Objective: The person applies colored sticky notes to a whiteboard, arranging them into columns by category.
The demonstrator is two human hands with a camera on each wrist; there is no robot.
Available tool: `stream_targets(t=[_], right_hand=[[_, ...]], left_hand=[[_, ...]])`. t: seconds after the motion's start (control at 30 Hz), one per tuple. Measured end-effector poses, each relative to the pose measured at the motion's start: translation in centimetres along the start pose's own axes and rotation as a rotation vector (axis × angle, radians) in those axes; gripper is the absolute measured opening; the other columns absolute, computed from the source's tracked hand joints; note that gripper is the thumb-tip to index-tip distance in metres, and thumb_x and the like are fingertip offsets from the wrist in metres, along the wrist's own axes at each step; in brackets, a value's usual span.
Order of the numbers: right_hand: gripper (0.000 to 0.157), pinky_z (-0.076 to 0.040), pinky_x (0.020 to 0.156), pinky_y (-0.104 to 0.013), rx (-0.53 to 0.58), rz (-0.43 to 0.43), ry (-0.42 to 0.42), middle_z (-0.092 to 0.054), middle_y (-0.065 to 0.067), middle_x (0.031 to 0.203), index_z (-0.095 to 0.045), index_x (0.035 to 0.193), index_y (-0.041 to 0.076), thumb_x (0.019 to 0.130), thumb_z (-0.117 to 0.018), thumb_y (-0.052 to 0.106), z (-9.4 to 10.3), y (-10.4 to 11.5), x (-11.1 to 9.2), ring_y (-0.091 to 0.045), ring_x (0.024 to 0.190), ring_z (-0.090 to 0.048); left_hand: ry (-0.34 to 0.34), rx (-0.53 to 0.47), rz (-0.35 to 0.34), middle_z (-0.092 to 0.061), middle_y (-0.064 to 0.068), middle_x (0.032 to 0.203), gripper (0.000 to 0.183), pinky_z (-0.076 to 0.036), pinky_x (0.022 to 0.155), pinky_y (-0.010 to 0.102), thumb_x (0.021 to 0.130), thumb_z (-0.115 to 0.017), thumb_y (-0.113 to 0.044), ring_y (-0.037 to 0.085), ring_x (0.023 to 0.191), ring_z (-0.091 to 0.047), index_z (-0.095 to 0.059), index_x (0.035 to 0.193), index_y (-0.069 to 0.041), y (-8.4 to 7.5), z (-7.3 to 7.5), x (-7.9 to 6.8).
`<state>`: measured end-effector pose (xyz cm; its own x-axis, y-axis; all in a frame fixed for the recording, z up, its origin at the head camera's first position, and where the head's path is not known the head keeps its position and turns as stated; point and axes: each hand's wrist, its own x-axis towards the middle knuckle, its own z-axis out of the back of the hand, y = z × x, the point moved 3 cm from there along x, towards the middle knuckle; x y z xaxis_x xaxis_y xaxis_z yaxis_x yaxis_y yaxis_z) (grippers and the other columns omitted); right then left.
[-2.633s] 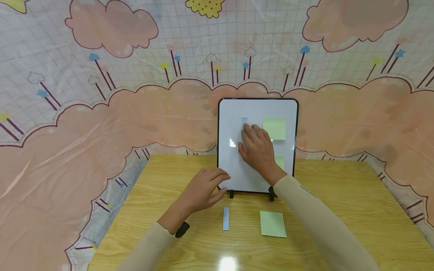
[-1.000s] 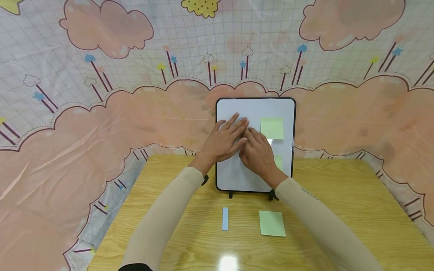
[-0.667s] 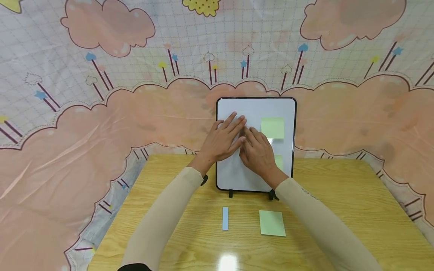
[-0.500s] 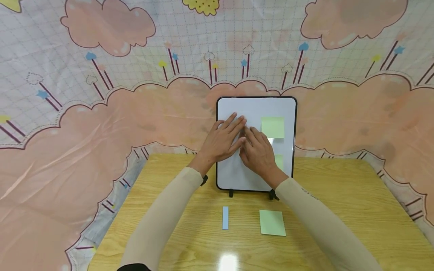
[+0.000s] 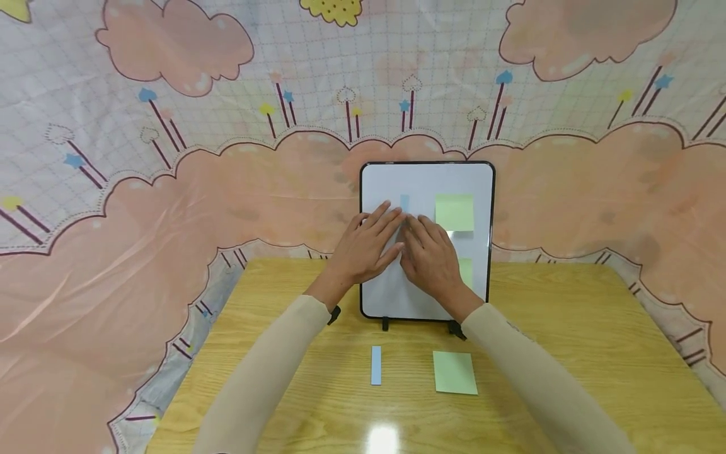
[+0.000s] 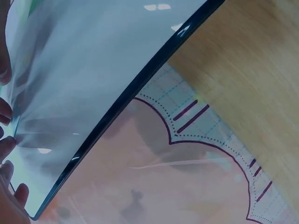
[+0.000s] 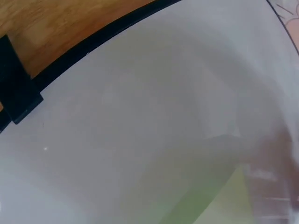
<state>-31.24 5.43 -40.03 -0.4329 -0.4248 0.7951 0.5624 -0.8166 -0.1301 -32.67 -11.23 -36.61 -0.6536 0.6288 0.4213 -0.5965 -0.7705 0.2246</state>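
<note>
A small whiteboard point(image 5: 391, 299) with a black frame stands upright on the table. A narrow pale blue strip point(image 5: 404, 202) is on its upper middle, its lower part hidden by the fingers. My left hand point(image 5: 363, 249) lies over the left half of the board with fingers extended, fingertips right at the strip. My right hand point(image 5: 431, 255) rests against the board beside it, fingers together and nearly straight, tips at the strip's lower part. Left fingertips point(image 6: 7, 147) show at the board's edge in the left wrist view. One green sticky note point(image 5: 454, 213) is stuck at upper right.
Partly covered by the right hand, a second green note point(image 5: 466, 271) is on the board. On the table point(image 5: 295, 403) lie another blue strip point(image 5: 376, 366) and a green sticky note point(image 5: 455, 372). Black feet point(image 5: 386, 323) support the board. A patterned cloth point(image 5: 272, 189) hangs behind.
The left hand rose from the table side to the board and joined the right hand at the strip. Since half a second ago it has slid slightly down, uncovering the strip's top.
</note>
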Motion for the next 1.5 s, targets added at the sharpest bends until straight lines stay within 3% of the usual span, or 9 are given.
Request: stream_targets(t=[0.27,0.43,0.57,1.03,1.5], right_hand=[[0.050,-0.038,0.110,-0.048,0.075,-0.036,0.030,-0.056,-0.015,0.142,-0.062,0.133,0.000,0.087,-0.066,0.020,1.4,0.7,-1.0,-0.034,0.132,-0.048],[0.050,-0.036,0.111,-0.048,0.122,-0.044,0.044,-0.056,-0.014,0.143,-0.061,0.135,0.000,0.089,-0.063,0.020,2.1,1.4,-1.8,-0.033,0.132,-0.048],[0.050,-0.037,0.110,-0.049,0.158,-0.056,0.039,-0.057,-0.013,0.142,-0.061,0.134,0.001,0.089,-0.064,0.019,2.4,1.9,-2.6,-0.033,0.131,-0.049],[0.051,-0.040,0.106,-0.051,0.275,-0.079,0.066,-0.059,-0.011,0.139,-0.062,0.135,0.003,0.087,-0.067,0.019,3.2,4.4,-5.6,-0.033,0.130,-0.051],[0.049,-0.042,0.105,-0.052,0.360,-0.099,0.151,-0.060,-0.010,0.138,-0.065,0.130,0.004,0.086,-0.074,0.022,3.8,6.9,-7.9,-0.032,0.129,-0.052]], left_hand=[[-0.105,-0.102,-0.009,-0.041,-0.001,0.156,0.063,-0.030,0.112,0.051,0.105,-0.024,-0.054,0.019,0.151,-0.023,-0.040,0.155,-0.019,-0.8,0.1,-2.7],[-0.124,-0.168,0.005,-0.047,-0.001,0.152,0.061,-0.027,0.114,0.053,0.106,-0.024,-0.054,0.021,0.148,-0.030,-0.044,0.152,-0.019,-1.4,0.1,-4.7],[-0.121,-0.211,0.017,-0.050,0.000,0.150,0.058,-0.025,0.115,0.054,0.106,-0.028,-0.052,0.023,0.145,-0.036,-0.046,0.150,-0.019,-1.9,-0.1,-6.2],[-0.043,-0.344,0.065,-0.053,-0.001,0.145,0.051,-0.035,0.108,0.050,0.106,-0.036,-0.047,0.019,0.139,-0.043,-0.050,0.146,-0.018,-3.9,-1.2,-11.8],[-0.018,-0.420,0.096,-0.057,-0.001,0.140,0.050,-0.041,0.103,0.045,0.105,-0.042,-0.046,0.016,0.131,-0.050,-0.053,0.143,-0.015,-5.1,-1.9,-15.8]])
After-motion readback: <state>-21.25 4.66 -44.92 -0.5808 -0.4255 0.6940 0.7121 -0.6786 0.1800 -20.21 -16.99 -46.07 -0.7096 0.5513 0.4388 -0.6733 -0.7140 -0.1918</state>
